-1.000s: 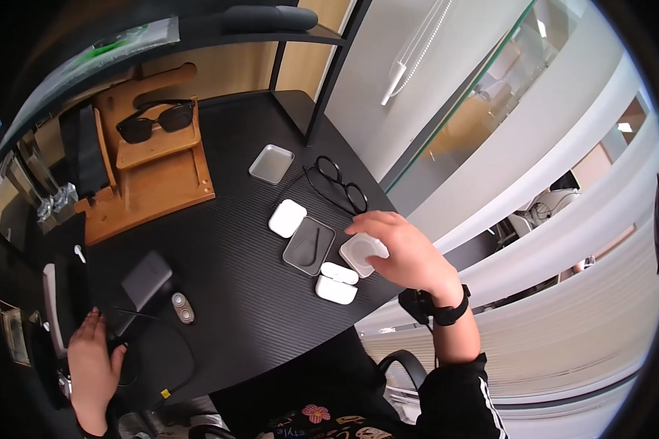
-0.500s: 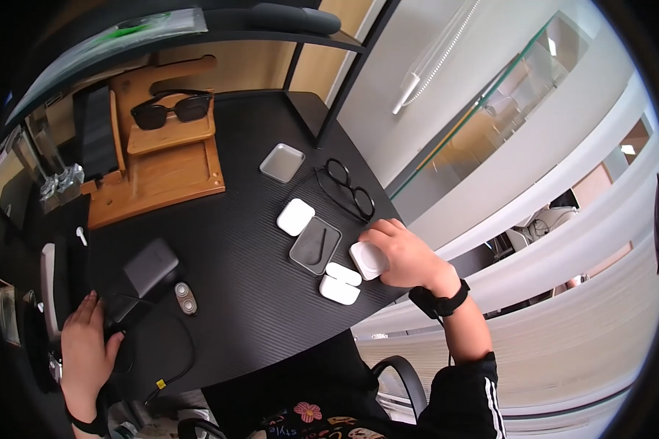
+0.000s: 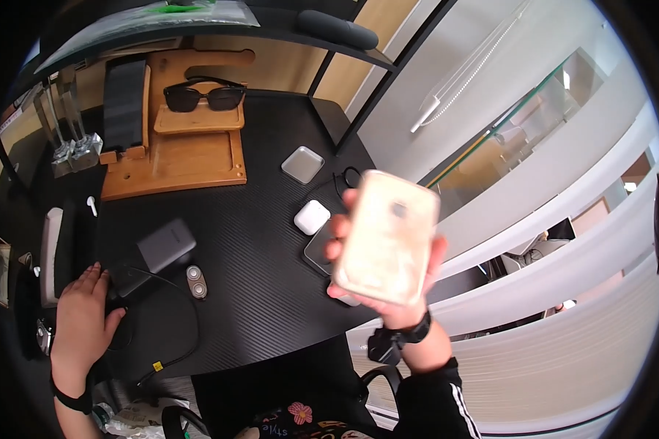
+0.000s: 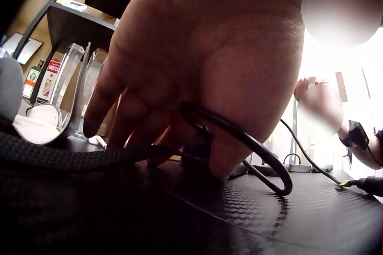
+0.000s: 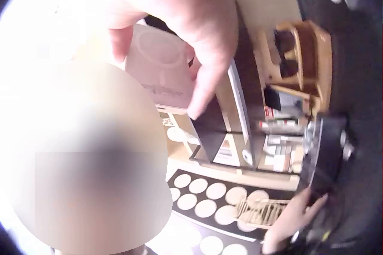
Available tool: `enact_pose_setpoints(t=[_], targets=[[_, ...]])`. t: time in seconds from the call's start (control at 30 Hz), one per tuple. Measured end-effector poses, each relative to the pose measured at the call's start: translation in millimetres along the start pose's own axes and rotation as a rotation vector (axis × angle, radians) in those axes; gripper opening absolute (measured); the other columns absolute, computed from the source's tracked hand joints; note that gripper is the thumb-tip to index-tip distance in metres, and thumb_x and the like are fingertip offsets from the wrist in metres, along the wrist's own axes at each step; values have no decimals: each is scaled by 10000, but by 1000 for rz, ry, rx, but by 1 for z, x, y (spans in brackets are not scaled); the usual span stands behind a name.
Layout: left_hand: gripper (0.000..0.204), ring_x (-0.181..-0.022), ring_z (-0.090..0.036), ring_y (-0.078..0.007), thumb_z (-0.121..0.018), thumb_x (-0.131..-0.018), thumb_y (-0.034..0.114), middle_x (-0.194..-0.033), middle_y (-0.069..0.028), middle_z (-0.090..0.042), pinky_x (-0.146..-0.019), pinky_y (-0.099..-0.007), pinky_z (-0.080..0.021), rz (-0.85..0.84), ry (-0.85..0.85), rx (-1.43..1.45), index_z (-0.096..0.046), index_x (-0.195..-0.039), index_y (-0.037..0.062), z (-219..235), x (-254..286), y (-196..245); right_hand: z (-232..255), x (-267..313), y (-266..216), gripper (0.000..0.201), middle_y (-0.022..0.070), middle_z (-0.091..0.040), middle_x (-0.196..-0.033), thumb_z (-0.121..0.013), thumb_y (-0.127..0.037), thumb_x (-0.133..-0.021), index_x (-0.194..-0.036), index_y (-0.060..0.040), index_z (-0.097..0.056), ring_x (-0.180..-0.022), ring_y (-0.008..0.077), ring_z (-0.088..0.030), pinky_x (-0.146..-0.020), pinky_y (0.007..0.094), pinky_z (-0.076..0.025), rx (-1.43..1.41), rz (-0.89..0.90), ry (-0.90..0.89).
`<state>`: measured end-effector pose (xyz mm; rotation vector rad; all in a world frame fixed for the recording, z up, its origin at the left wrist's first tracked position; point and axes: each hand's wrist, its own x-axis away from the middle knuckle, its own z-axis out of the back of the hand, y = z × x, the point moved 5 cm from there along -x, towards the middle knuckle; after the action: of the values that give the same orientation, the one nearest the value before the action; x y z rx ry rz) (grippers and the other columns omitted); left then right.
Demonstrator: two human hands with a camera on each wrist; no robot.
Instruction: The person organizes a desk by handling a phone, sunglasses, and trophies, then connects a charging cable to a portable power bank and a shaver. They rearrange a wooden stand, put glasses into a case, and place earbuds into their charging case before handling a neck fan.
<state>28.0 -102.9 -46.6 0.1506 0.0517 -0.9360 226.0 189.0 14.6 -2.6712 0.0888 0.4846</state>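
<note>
The right hand holds a flat, pale pink, rounded rectangular case above the black textured desk, near its right side; the fingers close on one long edge and the thumb lies along the other, a grip that probably suits so thin an object, since it leaves the broad face uncovered. The right-wrist view shows a pale ring on one face; the head view shows a small dark mark, too blurred to read. The left hand grips nothing: its fingers extend and its thumb stands apart beside a thin black cable, a spread posture that may steady the arm. Just beyond the right fingers lie a glossy white rounded case and a dark shallow tray, the latter partly hidden by the hand. Farther off are a silver square tray and black round-rimmed glasses, partly covered. Nearer the left hand lie a dark grey rectangular block and a small oval object with two round ends. At the back, black sunglasses rest on the raised ledge of a brown wooden stand, which apparently keeps them off the desk.
</note>
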Motion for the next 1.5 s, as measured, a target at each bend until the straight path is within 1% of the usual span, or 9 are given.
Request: enact_pose_setpoints(t=[0.1, 0.27, 0.37, 0.47, 0.57, 0.7, 1.0, 1.2, 1.5], targets=[[555, -1181, -503, -386, -728, -689, 130, -1262, -275, -517, -1009, -426, -390, 7, -1, -1, -536, -1161, -91, 3, 1, -2, 17, -22, 25, 905, 215, -405, -1351, -722, -410, -784, -1444, -58, -213, -1301, 395, -360, -1019, 614, -366, -241, -71, 19], [572, -1182, -512, -362, -732, -706, 182, -1264, -258, -524, -1006, -414, -395, -1, -28, -50, -538, -1187, -59, 2, 0, -1, 19, -48, 35, 782, 204, -418, -1337, -677, -343, -839, -1424, -45, -252, -1282, 382, -391, -1015, 592, -385, -127, -167, 144], [577, -1171, -523, -353, -740, -701, 213, -1244, -252, -541, -1001, -413, -400, -12, -6, -58, -548, -1174, -57, 0, 0, -5, 24, -77, 31, 606, 162, -516, -1222, -632, -193, -886, -1367, 16, -328, -1132, 291, -551, -955, 436, -482, 878, -246, 324], [575, -1164, -531, -349, -741, -702, 239, -1221, -252, -556, -993, -413, -406, -33, 11, -70, -558, -1159, -58, 0, 0, -5, 42, -115, 32, 640, 161, -566, -1137, -716, -238, -804, -1317, 18, -432, -1060, 273, -586, -916, 364, -485, 2168, -54, 175], [575, -1160, -537, -347, -736, -710, 268, -1203, -255, -568, -984, -414, -412, -39, 20, -76, -564, -1150, -61, 0, 1, -6, 70, -151, 42, 672, 182, -576, -1076, -733, -259, -765, -1311, 14, -451, -1018, 317, -585, -889, 371, -484, 2476, -115, 166], [597, -1171, -544, -322, -711, -747, 346, -1217, -247, -571, -978, -410, -415, -45, 1, -121, -571, -1168, -52, -5, 1, -10, 99, -184, 54, 641, 202, -572, -1101, -726, -318, -759, -1289, -30, -510, -1028, 346, -569, -890, 390, -472, 2541, -301, 156], [604, -1172, -551, -307, -695, -769, 393, -1221, -233, -578, -981, -409, -412, -32, -14, -148, -578, -1185, -29, -6, 0, -10, 135, -200, 64, 475, 261, -454, -1332, -603, -237, -881, -1315, -72, -503, -1232, 406, -437, -1056, 405, -349, 2447, -91, -270], [614, -1176, -548, -304, -692, -773, 407, -1231, -230, -573, -990, -405, -407, -27, -32, -152, -575, -1191, -27, -6, 0, -9, 154, -202, 65, 439, 289, -338, -1420, -513, -118, -932, -1366, -97, -450, -1331, 415, -320, -1108, 380, -276, 2353, -188, -171], [619, -1167, -545, -327, -714, -741, 363, -1229, -251, -561, -986, -415, -408, -33, 2, -111, -567, -1177, -52, -8, 1, -12, 182, -244, 73, 435, 244, -412, -1363, -465, -66, -916, -1350, -85, -464, -1254, 401, -386, -1077, 381, -297, 2360, -176, 3]])
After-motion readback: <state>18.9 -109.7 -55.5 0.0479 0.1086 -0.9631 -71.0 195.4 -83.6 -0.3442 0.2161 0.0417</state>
